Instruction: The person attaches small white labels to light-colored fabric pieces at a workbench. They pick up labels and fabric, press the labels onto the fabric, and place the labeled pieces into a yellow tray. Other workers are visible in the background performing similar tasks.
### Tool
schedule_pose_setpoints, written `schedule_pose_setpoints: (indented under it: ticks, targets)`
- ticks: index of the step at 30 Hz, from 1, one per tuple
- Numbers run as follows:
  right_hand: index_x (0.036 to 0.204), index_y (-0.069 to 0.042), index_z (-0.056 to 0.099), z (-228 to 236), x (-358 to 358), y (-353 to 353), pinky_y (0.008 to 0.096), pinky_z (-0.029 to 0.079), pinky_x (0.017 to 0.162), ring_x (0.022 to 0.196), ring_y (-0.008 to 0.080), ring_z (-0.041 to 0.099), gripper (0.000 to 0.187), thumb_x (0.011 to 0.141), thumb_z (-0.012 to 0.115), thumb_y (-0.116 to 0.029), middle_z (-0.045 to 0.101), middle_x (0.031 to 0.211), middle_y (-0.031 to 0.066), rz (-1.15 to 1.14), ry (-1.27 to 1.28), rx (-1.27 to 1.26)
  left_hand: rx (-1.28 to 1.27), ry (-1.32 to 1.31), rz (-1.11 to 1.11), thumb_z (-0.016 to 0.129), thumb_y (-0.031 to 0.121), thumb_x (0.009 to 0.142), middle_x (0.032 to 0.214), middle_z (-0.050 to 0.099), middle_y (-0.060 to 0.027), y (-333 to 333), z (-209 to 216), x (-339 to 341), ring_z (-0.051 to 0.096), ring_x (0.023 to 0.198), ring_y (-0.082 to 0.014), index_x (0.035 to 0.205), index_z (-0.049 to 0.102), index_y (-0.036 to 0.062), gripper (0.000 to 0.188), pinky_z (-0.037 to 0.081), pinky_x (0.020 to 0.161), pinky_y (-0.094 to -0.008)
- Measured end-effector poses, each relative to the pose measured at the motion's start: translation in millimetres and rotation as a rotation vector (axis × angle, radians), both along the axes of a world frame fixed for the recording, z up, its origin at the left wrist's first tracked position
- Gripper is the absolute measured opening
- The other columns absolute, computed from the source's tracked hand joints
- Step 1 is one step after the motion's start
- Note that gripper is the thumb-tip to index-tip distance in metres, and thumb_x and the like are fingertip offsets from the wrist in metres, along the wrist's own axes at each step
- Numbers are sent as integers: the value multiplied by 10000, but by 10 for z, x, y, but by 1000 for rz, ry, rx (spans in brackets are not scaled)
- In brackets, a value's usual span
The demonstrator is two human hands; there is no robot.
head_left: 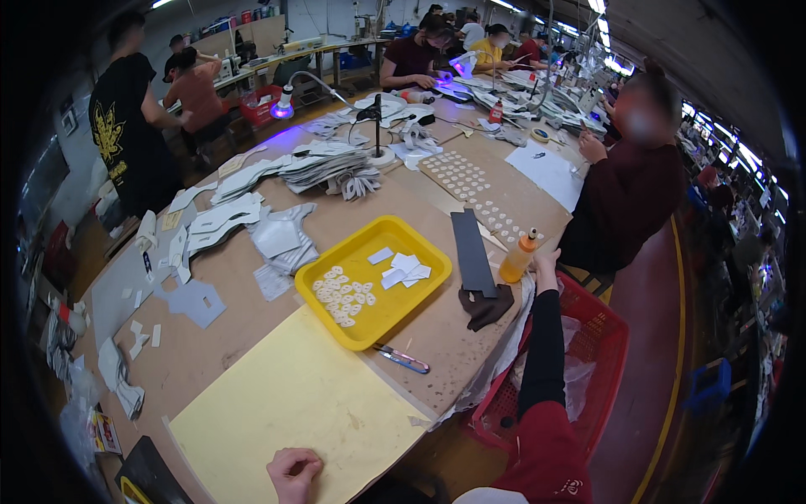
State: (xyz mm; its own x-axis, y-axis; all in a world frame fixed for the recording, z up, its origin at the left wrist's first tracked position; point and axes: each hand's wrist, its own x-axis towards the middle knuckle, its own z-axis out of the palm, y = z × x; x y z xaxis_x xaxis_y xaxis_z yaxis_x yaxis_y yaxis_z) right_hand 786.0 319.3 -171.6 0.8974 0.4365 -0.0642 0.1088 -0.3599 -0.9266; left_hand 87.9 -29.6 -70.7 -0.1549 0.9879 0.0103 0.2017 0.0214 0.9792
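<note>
My left hand (294, 472) is at the near edge of the pale yellow board (294, 403), its fingers curled in and nothing showing in them. My right arm stretches forward along the table's right edge. At its end my right hand (546, 264) is right beside an orange bottle (518, 259) with a narrow tip; whether the fingers grip it is hard to see. Left of the bottle lie a dark grey strip (473, 252) and a crumpled dark brown cloth (487, 307). A yellow tray (361, 334) contains small cream cut pieces (342, 296) and white rectangles (406, 270).
A blue pen-like tool (403, 359) lies below the tray. Stacked grey-white pieces (327, 168) and a lamp (283, 107) stand farther back. A brown board (495, 193) carries rows of small pieces. A red basket (600, 336) stands right of the table. A person (630, 185) sits beyond it.
</note>
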Motion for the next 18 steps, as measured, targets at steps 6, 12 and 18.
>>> schedule_pose_setpoints:
  ticks: [6, 12, 18]
  targets:
    - [1056, 63, 680, 212, -271, -270, 351, 542, 795, 891, 282, 694, 394, 685, 750, -50, 713, 982, 184, -47, 3, 228, 8, -16, -5, 668, -133, 670, 756, 649, -85, -4, 1, 8, 593, 643, -147, 730, 668, -22, 127, 454, 559, -256]
    - [880, 49, 720, 140, -201, -232, 339, 523, 740, 818, 215, 694, 195, 696, 660, 33, 731, 861, 120, -94, -20, 274, -24, -121, -14, 660, -141, 661, 741, 644, -88, -31, 6, -6, 590, 625, -151, 724, 665, -28, 129, 448, 541, -255]
    - [824, 31, 713, 166, -102, -318, 347, 512, 707, 777, 182, 665, 132, 700, 671, 41, 707, 810, 94, -77, 213, 366, 46, -69, -6, 659, -132, 655, 730, 639, -81, -40, -40, -20, 588, 616, -147, 727, 661, -26, 128, 451, 552, -255]
